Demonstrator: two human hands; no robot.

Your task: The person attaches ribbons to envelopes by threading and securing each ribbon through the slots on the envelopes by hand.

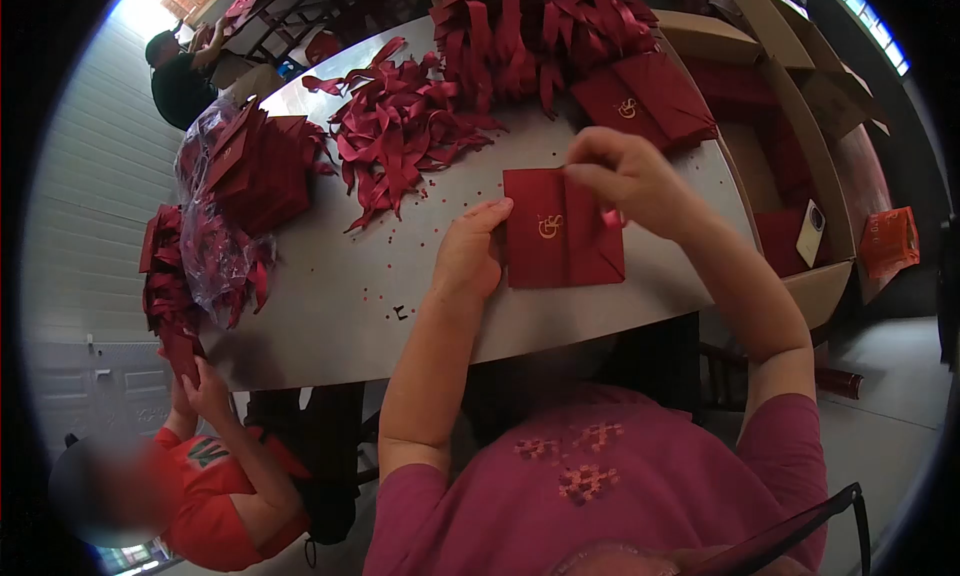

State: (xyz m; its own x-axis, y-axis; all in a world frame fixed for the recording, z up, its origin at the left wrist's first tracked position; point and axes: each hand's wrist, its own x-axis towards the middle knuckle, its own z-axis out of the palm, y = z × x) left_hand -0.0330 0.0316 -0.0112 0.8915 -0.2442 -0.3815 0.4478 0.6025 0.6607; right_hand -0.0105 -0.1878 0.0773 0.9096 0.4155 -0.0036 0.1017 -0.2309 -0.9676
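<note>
Envelope point(562, 231) on table point(330, 306), before ribbons point(400, 126)

Flat dark-red envelope point(562, 231) with gold emblem, on grey table point(330, 296)

**Room and furnishings: what we see around the work surface**

We record one long grey table point(330, 306) with a smooth, dull top, running away from us toward the far end of the room. We note a pale wall point(90, 206) of horizontal ribbed panels along one side, brightly lit by daylight near its far end. We list a light grey floor point(880, 426), plain and smooth. We find open cardboard boxes point(800, 106) standing just beside the table on the other side. We count a strip of bright window panes point(872, 26) high in the far corner. We enter a dark chair frame point(790, 536) at the near edge.
</note>
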